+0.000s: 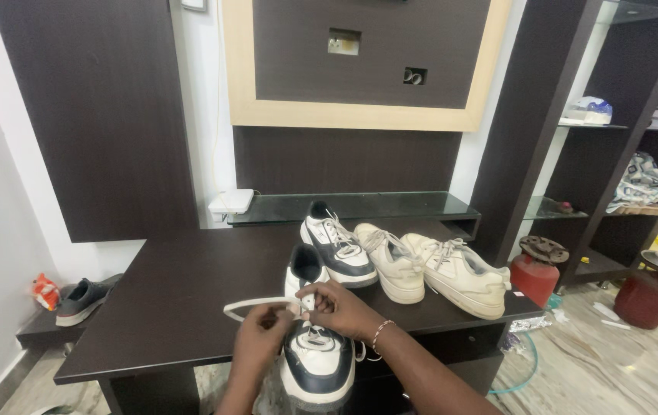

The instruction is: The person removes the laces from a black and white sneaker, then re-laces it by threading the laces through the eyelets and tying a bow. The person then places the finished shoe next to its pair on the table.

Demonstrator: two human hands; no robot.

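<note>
— Where am I?
— Lacing: both hands — left hand [261,332], right hand [343,307] — pinch the flat white shoelace [252,304] over the navy-and-white leather sneaker [315,361] at the dark wooden counter [183,292] edge.
— Next?
— Probably threading an eyelet — needs steady aim.

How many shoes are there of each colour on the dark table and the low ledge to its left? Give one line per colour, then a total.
White and navy shoes: 2
Cream shoes: 2
Dark grey shoe: 1
Total: 5
</note>
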